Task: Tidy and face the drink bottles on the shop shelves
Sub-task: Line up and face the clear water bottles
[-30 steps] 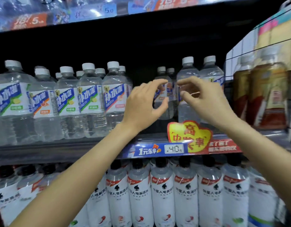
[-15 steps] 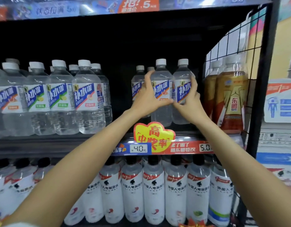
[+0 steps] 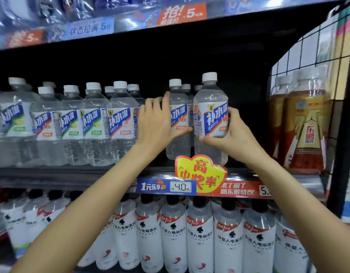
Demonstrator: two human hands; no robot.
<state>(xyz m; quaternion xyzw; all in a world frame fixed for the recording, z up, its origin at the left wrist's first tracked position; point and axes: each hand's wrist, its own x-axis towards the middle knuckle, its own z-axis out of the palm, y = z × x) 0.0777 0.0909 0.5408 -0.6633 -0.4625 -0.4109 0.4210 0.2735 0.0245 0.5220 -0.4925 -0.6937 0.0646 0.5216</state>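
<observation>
My right hand (image 3: 232, 141) wraps the front water bottle (image 3: 211, 119) on the middle shelf (image 3: 71, 175) — fingers curled round its label, which faces out. My left hand (image 3: 157, 125) grips the neighbouring bottle (image 3: 179, 123) just beside it, thumb across the front.

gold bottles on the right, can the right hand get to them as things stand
Probably not at once: the right hand grips a clear bottle. Once it lets go, the gold bottles stand open-fronted just to its right, with nothing between.
</observation>
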